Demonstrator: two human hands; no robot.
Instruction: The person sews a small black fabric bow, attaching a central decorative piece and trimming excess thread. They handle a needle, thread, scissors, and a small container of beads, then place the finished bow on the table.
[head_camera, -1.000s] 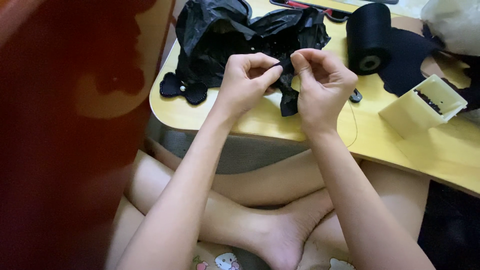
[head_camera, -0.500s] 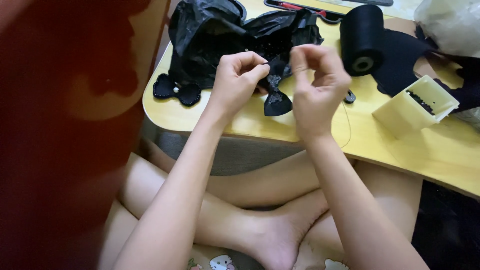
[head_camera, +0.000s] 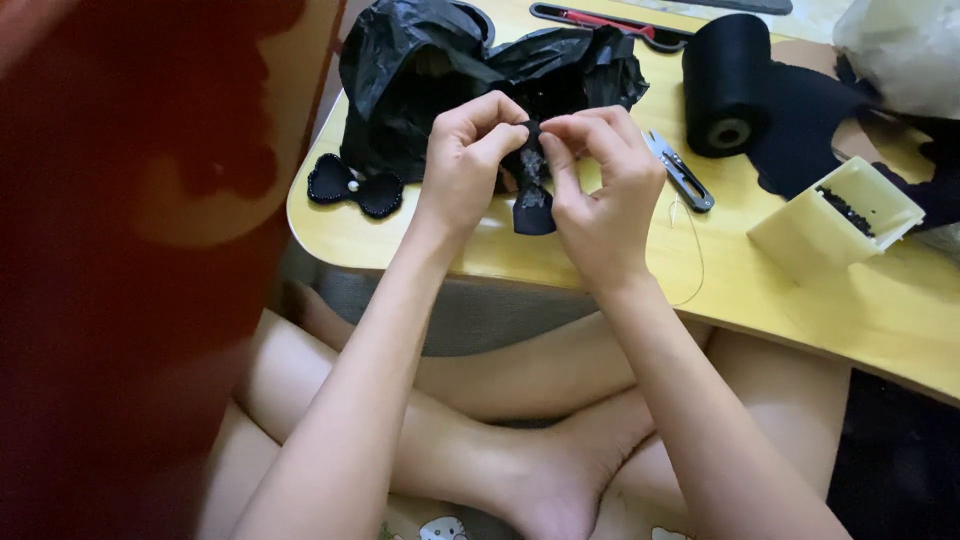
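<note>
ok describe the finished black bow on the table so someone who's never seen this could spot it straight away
Start at the yellow wooden table and go to its near left corner, just left of the crumpled black plastic bag. The black bow lies flat there, apart from both hands. Unlike the dark fabric piece pinched between the left hand and right hand, it has a pale bead at its centre.

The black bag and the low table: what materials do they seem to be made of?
The crumpled black bag looks like thin plastic film: glossy, with sharp creases and highlights. The low yellow table looks like wood or wood-look laminate, smooth and slightly shiny, with a rounded corner; which one is unclear.
</note>
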